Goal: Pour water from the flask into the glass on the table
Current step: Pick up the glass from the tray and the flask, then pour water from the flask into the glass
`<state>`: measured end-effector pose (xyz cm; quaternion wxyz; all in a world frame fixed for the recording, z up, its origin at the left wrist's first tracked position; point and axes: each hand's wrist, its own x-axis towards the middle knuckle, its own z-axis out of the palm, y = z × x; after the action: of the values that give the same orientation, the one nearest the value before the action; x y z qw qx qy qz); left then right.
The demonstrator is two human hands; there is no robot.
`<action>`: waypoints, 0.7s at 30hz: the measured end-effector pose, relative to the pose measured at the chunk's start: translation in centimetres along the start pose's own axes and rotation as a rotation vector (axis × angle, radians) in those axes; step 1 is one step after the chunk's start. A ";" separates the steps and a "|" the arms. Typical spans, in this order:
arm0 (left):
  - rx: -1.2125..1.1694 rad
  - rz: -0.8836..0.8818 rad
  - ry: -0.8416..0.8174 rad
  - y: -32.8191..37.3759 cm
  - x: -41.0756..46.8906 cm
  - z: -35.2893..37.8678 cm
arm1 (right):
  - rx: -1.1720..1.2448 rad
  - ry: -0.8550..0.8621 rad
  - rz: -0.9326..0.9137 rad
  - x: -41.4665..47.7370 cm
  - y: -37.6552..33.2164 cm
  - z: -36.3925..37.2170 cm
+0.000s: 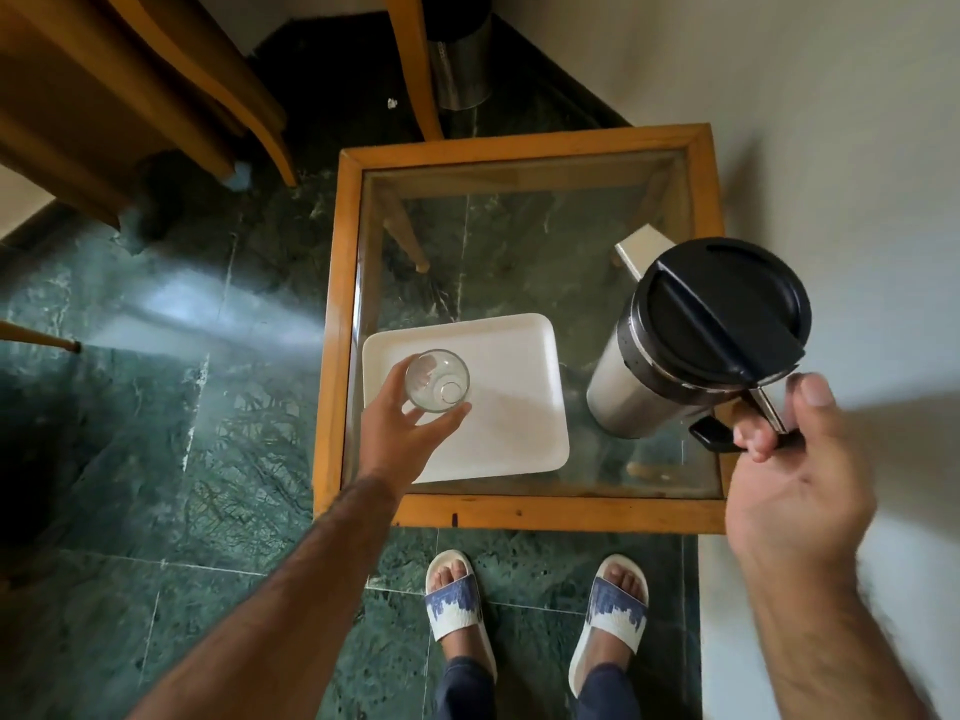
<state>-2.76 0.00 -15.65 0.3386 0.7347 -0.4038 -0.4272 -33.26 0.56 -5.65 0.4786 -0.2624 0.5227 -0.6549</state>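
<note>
A clear empty glass point(437, 380) stands on a white tray point(514, 407) at the near left of the glass-topped table point(519, 511). My left hand point(405, 428) is wrapped around the glass from the near side. A steel flask point(696, 340) with a black lid is at the table's right side, tilted slightly and seen from above. My right hand point(789, 459) grips its metal handle, fingers curled around the bar. The lid looks closed; no water is flowing.
The table has a wooden frame and stands against a white wall on the right. A wooden chair point(130, 96) is at the far left, a steel bin point(460, 65) behind the table. My sandalled feet point(535, 610) are on the green marble floor just before the table.
</note>
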 end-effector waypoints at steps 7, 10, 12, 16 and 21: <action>0.072 0.123 -0.019 8.0 -2.7 -3.2 | -0.007 -0.103 0.007 0.0 -7.9 1.3; 0.017 0.169 -0.013 13.2 -4.4 -4.5 | -0.005 -0.169 0.022 -0.1 -12.9 3.2; -0.021 0.190 -0.025 16.7 -5.3 -5.2 | -0.032 -0.196 0.011 -0.1 -16.1 4.5; -0.022 0.287 -0.045 23.7 -7.4 -6.8 | -0.174 -0.262 0.004 -0.1 -22.2 7.3; 0.003 0.364 -0.046 32.1 -10.7 -9.7 | -0.251 -0.384 -0.028 -0.9 -30.6 10.2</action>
<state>-7.06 -3.32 19.17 0.3999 0.6399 -0.5383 -0.3752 -35.06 -3.17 26.36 0.5237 -0.4471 0.4957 -0.5292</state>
